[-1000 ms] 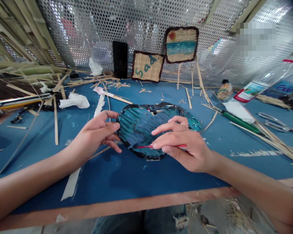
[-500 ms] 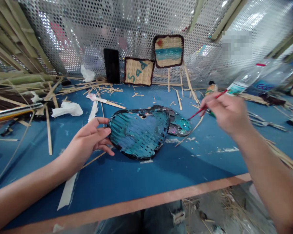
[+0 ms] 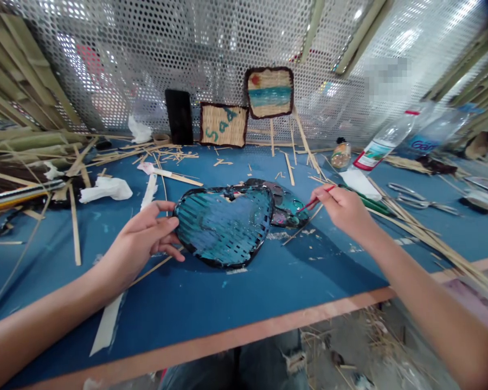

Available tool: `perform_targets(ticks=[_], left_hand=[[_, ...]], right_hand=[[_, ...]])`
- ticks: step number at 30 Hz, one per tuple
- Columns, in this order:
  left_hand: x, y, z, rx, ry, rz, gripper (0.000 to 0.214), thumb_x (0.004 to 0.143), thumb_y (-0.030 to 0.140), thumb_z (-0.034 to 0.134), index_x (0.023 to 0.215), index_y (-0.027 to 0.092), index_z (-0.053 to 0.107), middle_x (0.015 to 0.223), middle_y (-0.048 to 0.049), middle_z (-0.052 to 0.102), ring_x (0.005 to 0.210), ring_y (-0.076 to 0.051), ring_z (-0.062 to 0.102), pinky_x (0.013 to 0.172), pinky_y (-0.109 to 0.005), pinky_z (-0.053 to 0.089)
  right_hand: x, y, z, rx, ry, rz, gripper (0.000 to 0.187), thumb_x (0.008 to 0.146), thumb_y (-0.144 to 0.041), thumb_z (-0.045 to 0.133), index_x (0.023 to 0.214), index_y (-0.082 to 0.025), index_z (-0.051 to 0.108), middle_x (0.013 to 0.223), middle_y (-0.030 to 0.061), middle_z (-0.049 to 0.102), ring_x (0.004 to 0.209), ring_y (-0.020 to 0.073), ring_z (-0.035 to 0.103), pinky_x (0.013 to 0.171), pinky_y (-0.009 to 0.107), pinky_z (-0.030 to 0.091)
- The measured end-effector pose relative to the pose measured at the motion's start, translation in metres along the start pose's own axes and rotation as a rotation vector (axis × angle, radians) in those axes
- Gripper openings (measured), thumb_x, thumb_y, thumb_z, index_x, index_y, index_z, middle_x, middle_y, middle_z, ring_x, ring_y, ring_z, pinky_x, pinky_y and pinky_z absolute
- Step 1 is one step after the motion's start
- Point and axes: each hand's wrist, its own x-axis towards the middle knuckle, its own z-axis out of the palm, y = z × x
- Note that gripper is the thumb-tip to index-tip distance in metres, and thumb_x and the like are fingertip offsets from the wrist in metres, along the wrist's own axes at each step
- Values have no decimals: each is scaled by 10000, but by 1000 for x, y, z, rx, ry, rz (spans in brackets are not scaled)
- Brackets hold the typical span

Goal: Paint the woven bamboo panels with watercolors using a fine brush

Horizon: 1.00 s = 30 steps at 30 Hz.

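My left hand (image 3: pixel 156 233) grips the left edge of a woven, roughly heart-shaped panel (image 3: pixel 223 227) between thumb and fingers. The panel has a black rim and wet-looking blue and teal paint. Partly behind its right side lies a dark paint palette (image 3: pixel 282 208) with teal and some pink paint in it. In my right hand (image 3: pixel 339 208), fingers closed, is a thin red paintbrush (image 3: pixel 315 202). Its tip reaches down to the teal paint on the palette.
Against the perforated metal screen stand a black phone (image 3: pixel 179 117) and two small woven pictures, one lettered (image 3: pixel 223 125), one striped (image 3: pixel 270 93). Bamboo strips (image 3: pixel 166 154) lie about. At right are a red-capped bottle (image 3: pixel 380 146), scissors (image 3: pixel 423 200) and a glass jar (image 3: pixel 341 156).
My right hand has moved left and down, bringing the brush lower and nearer the palette. The view has shifted slightly; my left hand still holds the panel.
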Motion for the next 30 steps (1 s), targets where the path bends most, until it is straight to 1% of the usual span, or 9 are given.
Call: perform_targets(ticks=[4,7,11,18,23,25,27,28,30], left_hand=[[-1,1,0,-22,-19,-11,312,824,246,655,1054,212,446,717,35,635,593,-166,650,502,-284,587],[-2,2,0,-32,-35,-11,302,827,253,658,1043,215,450,755,19,671,601,-169,663,506,-275,588],[-1,2,-1,-24,-46,-2,288,839,253,645,1045,211,447,752,16,677,610,-169,668,509,-269,590],[3,-5,-3,-20,-15,8,327,808,270,652,1051,204,443,730,20,653,575,-163,656,471,-276,586],[2,-5,-3,-21,-22,19,313,819,247,636,1057,194,440,730,12,647,573,-156,647,482,-283,591],[2,-4,-2,-13,-17,22,311,822,244,629,1062,188,438,738,2,648,586,-161,649,485,-283,589],[1,-3,-1,-2,-15,20,313,825,248,625,1066,184,436,736,-1,640,596,-165,649,493,-287,590],[2,-3,-1,0,-15,18,319,824,254,628,1068,182,436,723,4,629,594,-166,645,494,-293,590],[2,-5,-2,-1,-12,14,336,815,269,640,1069,179,441,699,16,602,586,-168,638,488,-306,592]], right_hand=[[6,1,-1,7,-34,30,427,950,-523,391,732,-214,590,667,48,675,664,219,658,689,347,483],[12,3,0,-32,9,-12,411,956,-495,383,758,-214,607,751,67,703,764,232,676,759,359,479],[17,6,3,-59,2,16,398,957,-473,382,732,-216,584,662,56,689,703,226,669,762,366,467],[19,11,7,-14,28,26,420,942,-539,381,745,-218,567,633,44,675,663,217,666,729,350,472],[23,17,9,-55,44,7,422,941,-524,391,726,-210,570,633,51,677,638,212,658,697,346,474],[24,18,8,-87,51,-41,409,950,-484,389,727,-205,588,651,51,690,631,196,658,661,325,470],[24,12,3,-134,105,-99,392,944,-444,416,696,-197,593,643,56,689,620,185,650,642,314,463],[23,4,-1,-163,160,-119,391,939,-425,435,661,-194,585,617,62,677,614,184,642,647,318,460],[18,-20,-11,-188,330,-157,392,932,-383,470,605,-190,565,587,74,649,641,189,634,684,334,459]])
